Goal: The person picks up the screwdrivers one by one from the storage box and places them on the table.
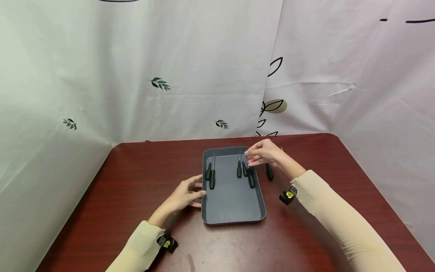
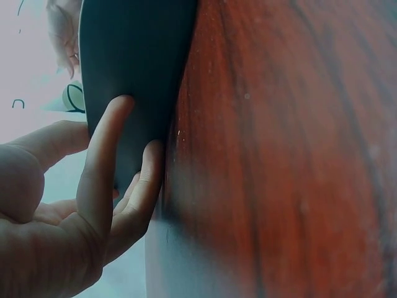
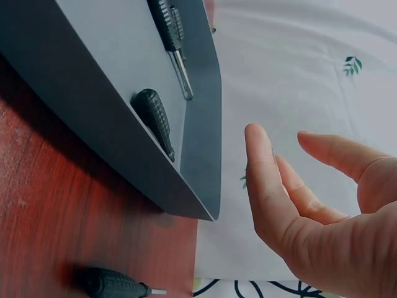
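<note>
While your left hand (image 1: 183, 193) touches the tray (image 1: 234, 207), your right hand (image 1: 266, 152) hovers

Where it meets the tray's outer left wall, your left hand has its fingers spread. Inside, two screwdrivers (image 1: 212, 180) lie along the left side and three more screwdrivers (image 1: 251, 180) along the right. Another screwdriver (image 1: 270, 172) rests on the surface (image 1: 136, 189), just outside the right wall. Near the tray's far right corner, your right hand's thumb and fingers stand parted. Leaf-printed cloth (image 1: 190, 56) hangs behind.
</note>
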### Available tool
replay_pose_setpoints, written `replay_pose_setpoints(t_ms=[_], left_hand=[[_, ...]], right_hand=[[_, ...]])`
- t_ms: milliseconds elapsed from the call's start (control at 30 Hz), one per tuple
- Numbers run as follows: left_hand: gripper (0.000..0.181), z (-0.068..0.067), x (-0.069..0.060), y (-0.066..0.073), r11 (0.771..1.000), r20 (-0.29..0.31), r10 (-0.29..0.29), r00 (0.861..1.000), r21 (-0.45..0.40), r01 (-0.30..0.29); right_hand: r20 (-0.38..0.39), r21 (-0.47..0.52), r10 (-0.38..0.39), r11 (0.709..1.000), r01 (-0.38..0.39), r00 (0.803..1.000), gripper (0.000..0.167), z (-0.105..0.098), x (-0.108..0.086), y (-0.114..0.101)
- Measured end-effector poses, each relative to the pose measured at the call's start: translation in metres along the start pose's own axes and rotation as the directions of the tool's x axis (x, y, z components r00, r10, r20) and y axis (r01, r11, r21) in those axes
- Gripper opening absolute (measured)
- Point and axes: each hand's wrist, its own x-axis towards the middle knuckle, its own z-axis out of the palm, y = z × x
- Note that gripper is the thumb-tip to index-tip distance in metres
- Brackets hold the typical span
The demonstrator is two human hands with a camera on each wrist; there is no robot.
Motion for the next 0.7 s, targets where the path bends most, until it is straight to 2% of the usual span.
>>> replay_pose_setpoints(t_ms=[300,700], left_hand=[[0.069,0.000,0.001,0.000,1.000,-0.006,-0.004,1.000,-0.002,0.004],[0.069,0.000,0.001,0.000,1.000,-0.008,-0.004,1.000,-0.003,0.004]], right_hand=[[0.038,0.016,0.004,1.000,-0.005,0.999,0.036,0.010,0.001,-0.002],[0.027,0.009,0.010,1.000,-0.011,1.000,0.032,0.031,0.010,-0.003]])
